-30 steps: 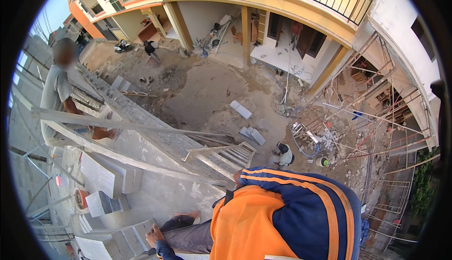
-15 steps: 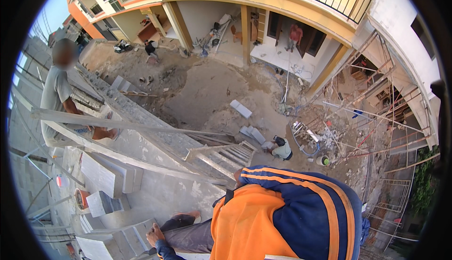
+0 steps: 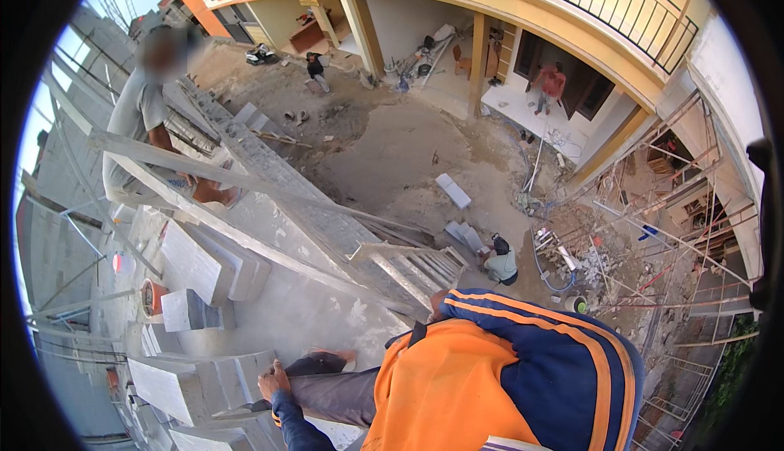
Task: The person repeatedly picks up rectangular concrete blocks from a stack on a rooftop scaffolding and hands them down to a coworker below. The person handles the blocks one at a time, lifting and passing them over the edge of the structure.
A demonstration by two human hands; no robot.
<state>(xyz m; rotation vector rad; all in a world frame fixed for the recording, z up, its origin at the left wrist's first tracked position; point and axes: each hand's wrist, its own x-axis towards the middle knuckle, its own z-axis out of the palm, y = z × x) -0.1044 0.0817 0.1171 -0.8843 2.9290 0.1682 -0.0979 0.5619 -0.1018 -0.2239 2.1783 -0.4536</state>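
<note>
My left hand (image 3: 273,381) is low in the view, beside my dark trouser leg and the near stack of pale grey blocks (image 3: 169,387). Its fingers are curled; what lies under them is hidden, and a thin dark shape shows just below. Only a small part of my right hand (image 3: 438,305) shows past the end of my navy sleeve with orange stripes. It is at the near end of a wooden ladder (image 3: 406,270); its fingers are hidden, so whether it grips the ladder cannot be made out.
A person in grey (image 3: 135,141) sits at the left behind a long wooden beam (image 3: 188,159). More blocks (image 3: 196,262) and an orange bucket (image 3: 153,297) stand on the slab. Beyond its edge the ground drops away, where a worker (image 3: 501,263) crouches below. Scaffolding (image 3: 686,206) rises at right.
My view has swung, so the scene sits further right in it. My left hand's fingers look more curled. The far worker stands more upright, and the person by the doorway has bent their arms.
</note>
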